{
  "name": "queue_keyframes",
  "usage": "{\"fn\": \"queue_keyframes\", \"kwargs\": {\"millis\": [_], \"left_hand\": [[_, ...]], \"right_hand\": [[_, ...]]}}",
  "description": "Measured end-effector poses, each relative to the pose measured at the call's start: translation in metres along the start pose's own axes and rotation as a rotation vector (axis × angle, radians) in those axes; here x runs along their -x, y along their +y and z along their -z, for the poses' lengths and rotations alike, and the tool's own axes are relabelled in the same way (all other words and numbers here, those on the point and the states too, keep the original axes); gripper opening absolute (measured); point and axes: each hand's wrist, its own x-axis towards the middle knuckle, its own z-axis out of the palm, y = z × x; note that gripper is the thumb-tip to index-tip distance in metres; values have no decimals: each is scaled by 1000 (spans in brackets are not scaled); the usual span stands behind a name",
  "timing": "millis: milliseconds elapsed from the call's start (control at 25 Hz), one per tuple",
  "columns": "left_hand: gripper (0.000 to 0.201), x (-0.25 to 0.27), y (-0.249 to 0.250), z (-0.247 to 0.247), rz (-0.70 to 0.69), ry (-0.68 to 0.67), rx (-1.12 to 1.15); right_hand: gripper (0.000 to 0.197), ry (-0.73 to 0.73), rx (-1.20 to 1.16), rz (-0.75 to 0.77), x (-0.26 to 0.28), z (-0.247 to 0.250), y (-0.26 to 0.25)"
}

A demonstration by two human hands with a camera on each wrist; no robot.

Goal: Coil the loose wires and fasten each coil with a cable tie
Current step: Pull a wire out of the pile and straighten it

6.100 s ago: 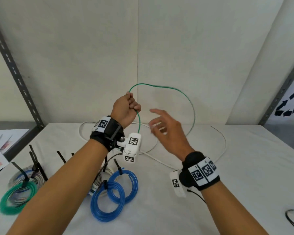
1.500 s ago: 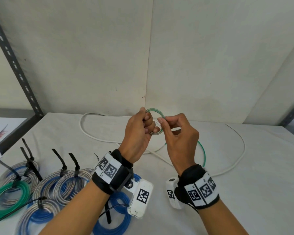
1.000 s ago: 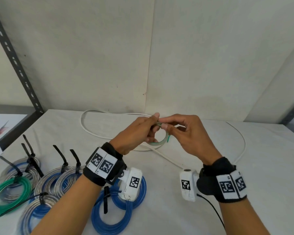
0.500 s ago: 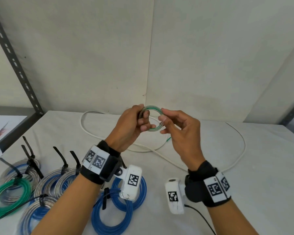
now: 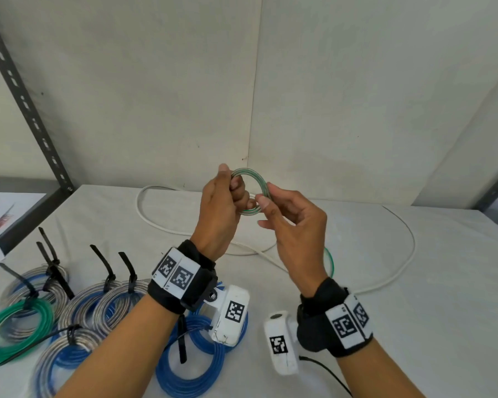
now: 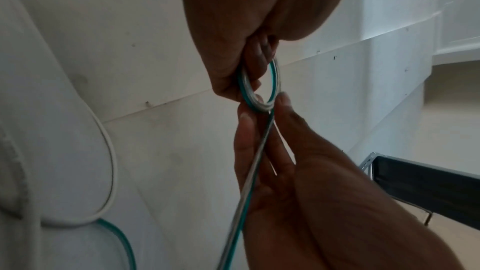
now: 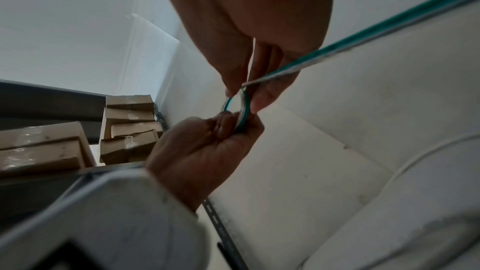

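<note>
Coil: we hold the green wire coil (image 5: 249,192) upright above the table (image 5: 414,297), far centre; half a second ago it sat the same, slightly lower.
Left hand (image 5: 222,209): gripping the coil's left side.
Right hand (image 5: 292,222): pinching the right rim, feeding the wire tail (image 6: 249,176).
Change: more of the tail has been taken up since a second ago.
Meaning: we judge winding nearly done; tying comes next.
Finished coils (image 5: 78,311): near left, tied.

A small green-and-white wire coil (image 5: 250,192) stands upright in the air above the table's far middle, a few tight turns. Its loose tail (image 5: 329,261) drops down to the right, running near the white cable (image 5: 397,271) sprawled in wide loops.
</note>
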Motion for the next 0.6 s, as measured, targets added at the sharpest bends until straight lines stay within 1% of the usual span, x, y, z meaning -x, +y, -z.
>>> {"fn": "queue_keyframes", "kwargs": {"millis": [80,120,160,240,280,320,360,400,520,600], "left_hand": [[44,0,3,1,72,-24,64],[44,0,7,3,130,-60,45],[44,0,10,6,188,-105,-14],[46,1,11,7,269,-206,-227],[46,3,8,6,274,-241,-335],[46,5,6,4,253,-253,-399],[45,7,3,1,220,-242,-399],[44,7,1,-2,187,-205,-337],[44,4,-1,-7,126,-51,-5],[44,3,-1,-9,94,21,132]], "right_hand": [[19,22,-4,15,-2,1,-2],[18,-1,8,21,-7,7,-4],[18,-63,55,30,-13,16,-7],[18,-252,253,55,-22,34,-15],[19,-331,351,62,-24,40,-18],[19,-368,404,62,-26,44,-20],[19,-358,405,59,-26,47,-21],[19,-308,363,56,-27,47,-21],[14,-69,84,4,-20,33,-16],[10,21,-1,-9,-6,12,-9]]}}
